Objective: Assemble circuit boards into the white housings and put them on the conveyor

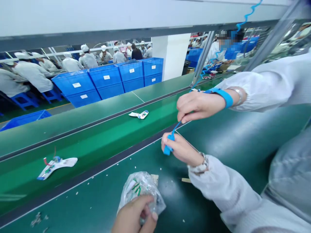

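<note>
My left hand (136, 215) reaches up from the bottom edge, fingers closed on a crumpled clear plastic bag (127, 192). Some green and white pieces show through the film, too blurred to name. The bag rests on the dark green worktop (102, 197). My right hand is out of the picture. Just behind the bag lies a small beige piece (155, 179), partly covered by it.
At right, a co-worker's hands (194, 105) hold a blue cord and blue clip (169, 144); one wrist wears a blue strap (223, 96). White parts with wires (57, 165) lie on a green conveyor belt (97, 139). Metal bits (36, 219) sit lower left; blue crates (107, 79) stand beyond.
</note>
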A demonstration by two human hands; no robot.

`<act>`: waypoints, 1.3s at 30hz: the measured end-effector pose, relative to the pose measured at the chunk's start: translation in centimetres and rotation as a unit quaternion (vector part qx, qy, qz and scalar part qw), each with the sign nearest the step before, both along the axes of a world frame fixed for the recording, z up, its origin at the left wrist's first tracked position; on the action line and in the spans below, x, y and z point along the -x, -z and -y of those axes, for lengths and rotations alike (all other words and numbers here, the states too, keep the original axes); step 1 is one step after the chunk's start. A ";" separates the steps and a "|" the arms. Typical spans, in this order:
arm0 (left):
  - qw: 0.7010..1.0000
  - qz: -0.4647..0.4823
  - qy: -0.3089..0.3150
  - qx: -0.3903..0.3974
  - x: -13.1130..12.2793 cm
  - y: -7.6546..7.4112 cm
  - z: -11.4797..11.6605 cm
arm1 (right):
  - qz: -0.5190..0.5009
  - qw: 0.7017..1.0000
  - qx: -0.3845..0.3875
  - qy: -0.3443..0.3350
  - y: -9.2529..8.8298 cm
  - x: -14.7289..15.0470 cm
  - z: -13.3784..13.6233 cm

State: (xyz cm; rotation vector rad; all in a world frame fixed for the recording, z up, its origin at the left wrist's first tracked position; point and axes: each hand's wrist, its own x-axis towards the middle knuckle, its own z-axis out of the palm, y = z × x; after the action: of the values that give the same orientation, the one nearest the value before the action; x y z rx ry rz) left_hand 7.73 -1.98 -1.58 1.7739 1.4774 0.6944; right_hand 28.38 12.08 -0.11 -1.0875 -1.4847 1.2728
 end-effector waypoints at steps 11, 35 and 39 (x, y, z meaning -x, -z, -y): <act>0.981 0.028 -0.112 -0.155 -4.8 -3.7 -3.7 | -0.093 0.989 0.032 -0.109 -2.2 3.7 7.0; 0.982 0.185 0.001 0.040 -4.7 -4.0 -2.7 | -0.251 0.940 0.179 -0.146 -3.5 -0.8 7.5; 0.977 0.192 -0.002 0.091 -5.0 -3.1 -2.0 | -0.243 0.936 0.206 -0.151 -3.7 -1.5 7.0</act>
State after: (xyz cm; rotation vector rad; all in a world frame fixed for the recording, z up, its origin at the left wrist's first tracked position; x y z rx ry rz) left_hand 12.69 -0.02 1.48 1.4049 1.2385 0.8219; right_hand 29.87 5.07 3.57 -0.7252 -1.0512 1.9694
